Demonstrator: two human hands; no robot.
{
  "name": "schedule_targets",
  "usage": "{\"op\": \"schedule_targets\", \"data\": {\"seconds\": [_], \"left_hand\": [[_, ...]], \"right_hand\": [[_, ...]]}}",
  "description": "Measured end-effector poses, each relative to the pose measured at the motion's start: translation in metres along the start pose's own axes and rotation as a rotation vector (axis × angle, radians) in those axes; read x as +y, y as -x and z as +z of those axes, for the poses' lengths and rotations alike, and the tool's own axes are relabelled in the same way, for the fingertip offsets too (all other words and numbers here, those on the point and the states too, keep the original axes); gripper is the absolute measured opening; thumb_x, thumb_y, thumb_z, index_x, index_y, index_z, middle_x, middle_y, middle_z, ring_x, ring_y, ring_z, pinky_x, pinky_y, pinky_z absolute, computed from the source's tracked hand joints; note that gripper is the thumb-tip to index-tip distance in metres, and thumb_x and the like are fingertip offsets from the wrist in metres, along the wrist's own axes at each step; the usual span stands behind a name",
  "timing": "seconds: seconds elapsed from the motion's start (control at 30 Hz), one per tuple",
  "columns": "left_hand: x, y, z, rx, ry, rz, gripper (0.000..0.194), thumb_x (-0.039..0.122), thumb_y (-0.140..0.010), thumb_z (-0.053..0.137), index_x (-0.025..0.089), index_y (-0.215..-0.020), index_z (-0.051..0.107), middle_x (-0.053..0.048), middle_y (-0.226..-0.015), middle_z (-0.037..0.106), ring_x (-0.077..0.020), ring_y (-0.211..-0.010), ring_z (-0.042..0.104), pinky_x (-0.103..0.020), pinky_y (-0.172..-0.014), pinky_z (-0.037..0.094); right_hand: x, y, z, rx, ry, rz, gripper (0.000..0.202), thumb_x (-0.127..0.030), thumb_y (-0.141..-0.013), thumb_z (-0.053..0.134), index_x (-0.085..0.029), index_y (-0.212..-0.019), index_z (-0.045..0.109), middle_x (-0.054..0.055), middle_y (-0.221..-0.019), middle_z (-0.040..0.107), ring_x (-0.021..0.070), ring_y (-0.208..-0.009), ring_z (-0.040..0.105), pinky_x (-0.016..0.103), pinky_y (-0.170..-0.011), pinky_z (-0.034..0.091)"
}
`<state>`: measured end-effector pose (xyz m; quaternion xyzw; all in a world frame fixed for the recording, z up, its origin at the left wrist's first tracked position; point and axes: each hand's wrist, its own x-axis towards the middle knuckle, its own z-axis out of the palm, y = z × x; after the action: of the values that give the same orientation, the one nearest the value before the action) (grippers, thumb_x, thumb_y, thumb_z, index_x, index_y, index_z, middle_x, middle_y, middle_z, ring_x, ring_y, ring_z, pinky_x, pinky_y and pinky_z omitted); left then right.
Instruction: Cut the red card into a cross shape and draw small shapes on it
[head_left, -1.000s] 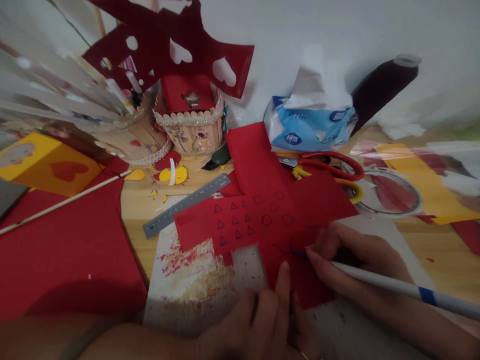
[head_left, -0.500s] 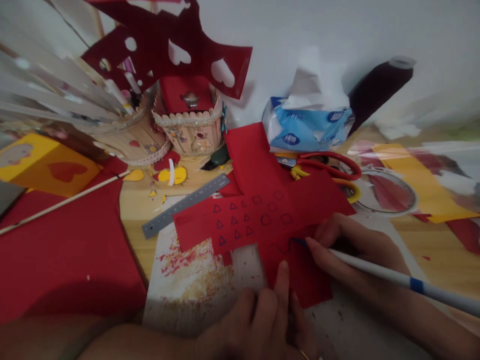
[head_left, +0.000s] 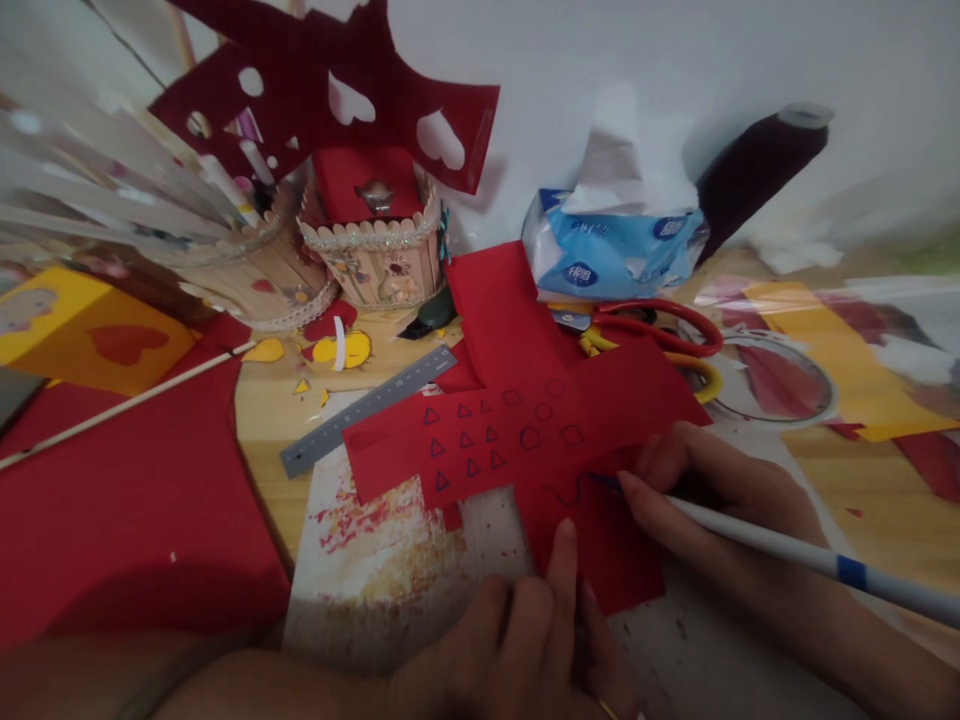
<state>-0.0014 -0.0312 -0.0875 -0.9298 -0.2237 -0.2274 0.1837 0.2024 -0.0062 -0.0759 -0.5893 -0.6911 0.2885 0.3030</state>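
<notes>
A red cross-shaped paper cutout point(head_left: 517, 330) lies in the middle of the table, with rows of small triangles, squares and circles drawn on it. A wavy dark line runs across its lower flap. My right hand point(head_left: 720, 500) is closed around a white felt-tip pen point(head_left: 757, 528) with a blue band, its blue tip touching the flap at the line's right end. To the left of that, my left hand point(head_left: 525, 630) rests on the lower edge, index finger stretched out on the paper and the other fingers loosely bent.
A steel ruler point(head_left: 367, 412) lies left of the cutout. Red-and-yellow scissors point(head_left: 675, 325) sit beyond it, before a blue tissue pack point(head_left: 615, 250). Craft-stick baskets point(head_left: 375, 265) stand at the back. A tape roll point(head_left: 825, 400) lies right; a yellow box point(head_left: 97, 330) stands left.
The pen tip has moved slightly right, and the wavy line now reaches a little further. The left hand keeps its place on the paper. The whole view has shifted slightly.
</notes>
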Motion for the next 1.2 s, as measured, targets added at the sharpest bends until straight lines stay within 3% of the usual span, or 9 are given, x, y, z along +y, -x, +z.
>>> {"op": "schedule_targets", "data": {"seconds": [0.53,0.73,0.83,1.03,1.13,1.2], "left_hand": [[0.000,0.002,0.003,0.018,-0.001,0.023,0.006,0.015,-0.086,0.062,0.018,-0.080,0.063,-0.009,-0.092,0.079,-0.0112,-0.048,0.058,-0.021,-0.040,0.041],[0.002,0.000,0.002,0.047,0.007,-0.057,0.012,0.012,-0.087,0.060,0.018,-0.077,0.063,-0.009,-0.089,0.079,-0.0117,-0.046,0.056,-0.022,-0.038,0.039],[0.001,0.000,0.002,0.017,0.018,-0.014,0.008,0.012,-0.085,0.063,0.018,-0.078,0.064,-0.008,-0.090,0.079,-0.0113,-0.046,0.056,-0.022,-0.037,0.039],[0.006,0.002,0.009,0.127,-0.008,-0.072,0.014,0.014,-0.087,0.061,0.019,-0.074,0.062,-0.007,-0.085,0.079,-0.0124,-0.044,0.053,-0.024,-0.037,0.038],[0.005,0.000,0.005,0.044,0.017,-0.049,0.011,0.014,-0.087,0.062,0.018,-0.078,0.064,-0.007,-0.089,0.079,-0.0116,-0.047,0.056,-0.022,-0.038,0.039],[0.003,-0.001,0.002,0.028,0.019,-0.043,0.011,0.014,-0.088,0.063,0.018,-0.077,0.065,-0.007,-0.089,0.079,-0.0108,-0.046,0.056,-0.022,-0.037,0.038]], "right_hand": [[-0.001,0.001,0.000,-0.009,-0.011,0.020,0.028,-0.029,-0.088,0.060,-0.024,-0.065,0.045,-0.006,-0.051,0.052,0.0102,-0.042,0.045,0.018,-0.038,0.036],[-0.002,0.000,0.000,-0.018,-0.012,0.058,0.029,-0.031,-0.089,0.058,-0.025,-0.065,0.044,-0.005,-0.052,0.052,0.0123,-0.044,0.045,0.021,-0.039,0.037],[-0.001,0.001,-0.001,-0.004,-0.016,0.061,0.028,-0.031,-0.088,0.059,-0.025,-0.065,0.045,-0.005,-0.052,0.053,0.0124,-0.044,0.046,0.022,-0.040,0.037],[-0.010,0.002,0.002,-0.004,-0.051,0.135,0.028,-0.030,-0.088,0.056,-0.024,-0.063,0.044,-0.004,-0.052,0.051,0.0123,-0.046,0.044,0.023,-0.042,0.035],[-0.014,0.002,0.004,0.070,-0.075,0.170,0.028,-0.029,-0.086,0.057,-0.024,-0.061,0.044,-0.004,-0.052,0.049,0.0120,-0.047,0.041,0.024,-0.044,0.033],[-0.014,0.001,0.005,0.049,-0.067,0.147,0.027,-0.028,-0.085,0.058,-0.024,-0.061,0.045,-0.004,-0.051,0.049,0.0114,-0.045,0.041,0.024,-0.042,0.032]]}}
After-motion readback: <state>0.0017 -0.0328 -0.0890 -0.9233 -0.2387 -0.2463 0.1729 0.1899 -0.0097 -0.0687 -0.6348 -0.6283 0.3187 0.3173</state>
